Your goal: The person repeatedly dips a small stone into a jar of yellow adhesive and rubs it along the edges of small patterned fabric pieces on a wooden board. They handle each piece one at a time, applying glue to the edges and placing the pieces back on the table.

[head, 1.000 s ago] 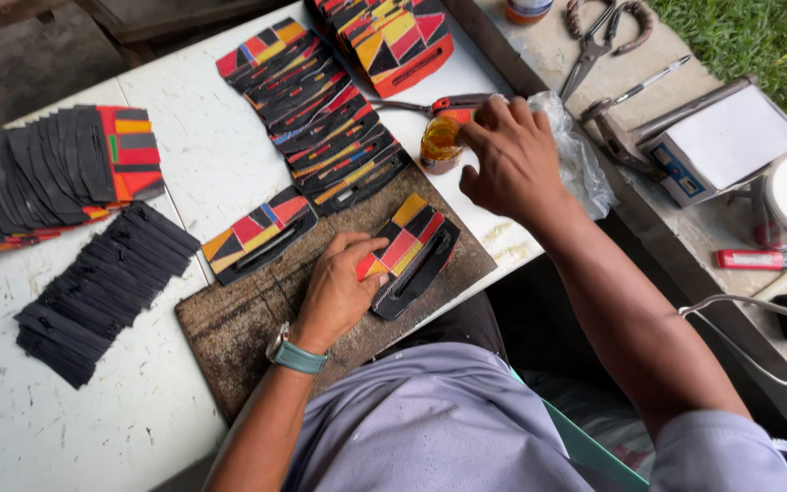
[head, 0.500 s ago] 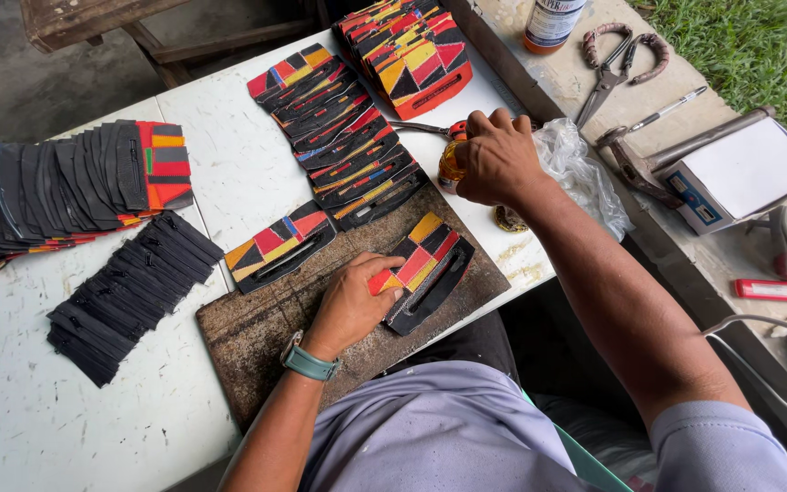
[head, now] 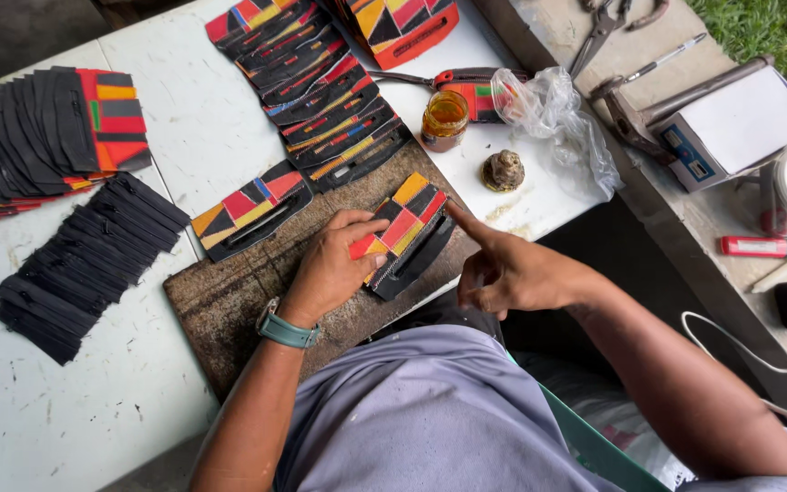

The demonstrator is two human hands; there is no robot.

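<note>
left hand (head: 334, 264) covers near half of patterned pouch (head: 403, 235), black stack (head: 11, 137) far left of it cut by frame edge, orange pouch pile (head: 403, 25) beyond right hand (head: 512, 273) cropped at top

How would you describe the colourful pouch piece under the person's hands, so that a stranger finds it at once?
Start at the dark wooden board on the white table. Two patchwork pieces lie on it; take the one nearer the table's edge, pressed by the left hand and touched by the right hand. Its neighbour lies untouched.
</note>
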